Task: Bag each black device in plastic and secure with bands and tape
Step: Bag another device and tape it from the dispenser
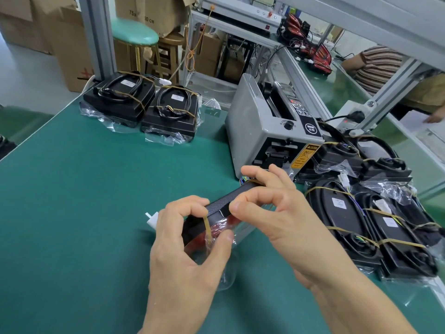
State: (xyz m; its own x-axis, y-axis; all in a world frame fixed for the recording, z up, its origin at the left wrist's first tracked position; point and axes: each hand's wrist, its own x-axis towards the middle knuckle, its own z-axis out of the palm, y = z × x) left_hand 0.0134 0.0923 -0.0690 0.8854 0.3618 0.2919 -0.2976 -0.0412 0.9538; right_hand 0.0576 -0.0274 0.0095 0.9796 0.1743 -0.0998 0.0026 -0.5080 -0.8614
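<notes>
Green matting covered the table you worked at, with cardboard boxes and a green-topped stool beyond its far edge. You held one black device on edge near the middle of the table, its lower half inside a clear plastic bag. Your left hand had its fingers curled round the device's near end, thumb pressing the bag, with a tan rubber band running beside it. Your right hand pinched the device's top edge, fingers curled over it. A grey tape dispenser stood just behind your hands. Two bagged, banded devices lay at the far left corner; more finished ones were piled along the right edge.
</notes>
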